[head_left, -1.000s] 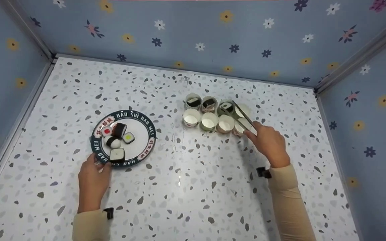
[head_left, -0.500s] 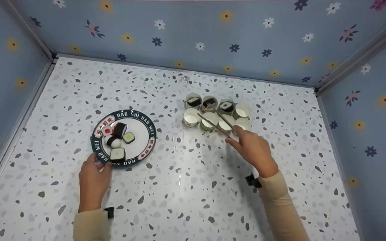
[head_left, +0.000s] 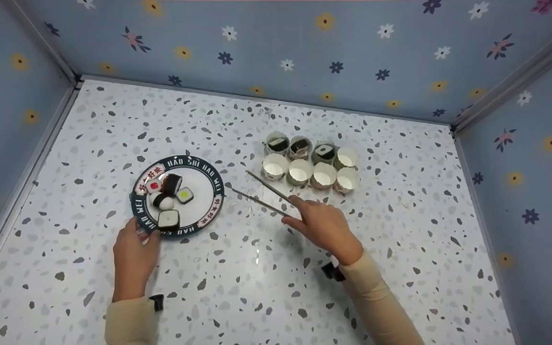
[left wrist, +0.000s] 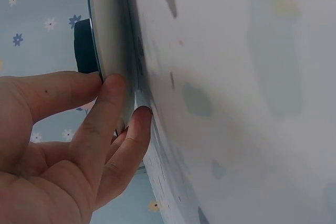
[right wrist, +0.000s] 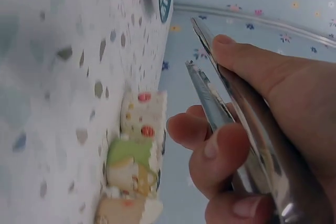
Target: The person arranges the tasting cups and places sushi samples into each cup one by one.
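Observation:
My left hand (head_left: 134, 256) pinches the near-left rim of a round plate (head_left: 201, 196) with a dark green lettered border; the left wrist view shows fingers at the edge and underside of the plate (left wrist: 107, 35). Several toy sushi pieces lie on it, among them a black-wrapped square one (head_left: 168, 220) and one with a yellow-green centre (head_left: 185, 195). In my right hand (head_left: 326, 227) are metal tongs (head_left: 264, 203), their tips apart with nothing between them, just right of the plate. Behind stand paper baking cups (head_left: 300, 171) in two rows; dark sushi (head_left: 324, 152) shows in three back-row cups.
The speckled white table (head_left: 257, 297) carries everything. A blue flowered panel (head_left: 281, 48) closes off its back edge, with further panels at left and right. Black wrist-camera mounts (head_left: 333, 271) sit at both wrists.
My right hand has brought the tongs left and nearer, from over the back-row cups to beside the plate. The left hand and the sushi on the plate stay put.

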Demonstrator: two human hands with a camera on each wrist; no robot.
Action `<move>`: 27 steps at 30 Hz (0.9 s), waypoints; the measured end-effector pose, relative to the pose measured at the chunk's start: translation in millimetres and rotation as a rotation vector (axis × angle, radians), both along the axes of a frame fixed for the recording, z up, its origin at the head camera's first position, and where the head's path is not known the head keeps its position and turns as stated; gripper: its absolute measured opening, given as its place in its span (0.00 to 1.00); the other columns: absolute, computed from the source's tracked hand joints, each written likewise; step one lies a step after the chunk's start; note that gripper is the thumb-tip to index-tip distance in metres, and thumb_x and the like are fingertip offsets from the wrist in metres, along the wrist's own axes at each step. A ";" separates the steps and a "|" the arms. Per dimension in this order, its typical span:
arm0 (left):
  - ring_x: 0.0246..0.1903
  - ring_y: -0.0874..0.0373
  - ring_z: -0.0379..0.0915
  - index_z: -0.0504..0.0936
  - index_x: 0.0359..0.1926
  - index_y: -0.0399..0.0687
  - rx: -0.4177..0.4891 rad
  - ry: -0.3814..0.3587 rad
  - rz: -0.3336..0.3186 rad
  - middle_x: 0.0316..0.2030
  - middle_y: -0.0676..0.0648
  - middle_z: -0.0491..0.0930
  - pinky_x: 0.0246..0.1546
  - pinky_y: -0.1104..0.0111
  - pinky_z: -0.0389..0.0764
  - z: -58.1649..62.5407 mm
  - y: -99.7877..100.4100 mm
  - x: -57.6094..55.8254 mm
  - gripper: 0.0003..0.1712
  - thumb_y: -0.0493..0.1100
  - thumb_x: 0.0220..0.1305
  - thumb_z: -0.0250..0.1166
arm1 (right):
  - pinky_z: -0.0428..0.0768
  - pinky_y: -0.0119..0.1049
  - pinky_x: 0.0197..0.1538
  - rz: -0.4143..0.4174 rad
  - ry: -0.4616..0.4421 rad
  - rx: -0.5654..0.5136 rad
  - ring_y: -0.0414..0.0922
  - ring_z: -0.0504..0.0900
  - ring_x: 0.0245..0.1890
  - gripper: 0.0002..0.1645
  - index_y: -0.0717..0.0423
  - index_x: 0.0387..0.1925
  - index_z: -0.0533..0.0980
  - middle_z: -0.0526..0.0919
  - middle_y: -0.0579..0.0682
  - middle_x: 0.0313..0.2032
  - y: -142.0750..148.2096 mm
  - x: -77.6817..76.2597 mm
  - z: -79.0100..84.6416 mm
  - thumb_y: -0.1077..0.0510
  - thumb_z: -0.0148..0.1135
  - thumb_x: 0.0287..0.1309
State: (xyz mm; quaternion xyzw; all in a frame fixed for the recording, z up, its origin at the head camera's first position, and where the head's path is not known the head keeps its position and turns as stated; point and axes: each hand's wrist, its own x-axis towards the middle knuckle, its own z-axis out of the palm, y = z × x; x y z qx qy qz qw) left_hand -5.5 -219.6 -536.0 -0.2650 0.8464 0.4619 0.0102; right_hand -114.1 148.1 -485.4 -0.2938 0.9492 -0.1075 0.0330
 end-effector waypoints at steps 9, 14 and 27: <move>0.58 0.35 0.71 0.55 0.72 0.23 -0.017 0.019 0.003 0.62 0.25 0.65 0.59 0.48 0.70 2.9 1.4 1.3 0.35 0.36 0.71 0.57 | 0.74 0.39 0.22 0.113 -0.069 -0.038 0.40 0.74 0.20 0.29 0.47 0.59 0.75 0.77 0.41 0.24 -37.2 15.1 -4.8 0.34 0.56 0.68; 0.58 0.35 0.71 0.54 0.72 0.23 -0.011 0.011 0.006 0.63 0.25 0.65 0.59 0.48 0.70 3.4 1.3 1.4 0.36 0.37 0.72 0.57 | 0.76 0.40 0.23 0.160 -0.129 -0.016 0.43 0.80 0.25 0.30 0.45 0.60 0.74 0.82 0.43 0.28 -60.4 23.0 -9.7 0.33 0.55 0.67; 0.58 0.36 0.72 0.56 0.72 0.25 -0.005 0.015 0.012 0.62 0.26 0.65 0.60 0.48 0.68 2.5 -0.2 1.8 0.35 0.38 0.72 0.57 | 0.72 0.36 0.21 0.217 -0.229 -0.014 0.39 0.75 0.24 0.26 0.46 0.52 0.76 0.76 0.39 0.26 -102.5 30.7 -27.5 0.33 0.57 0.66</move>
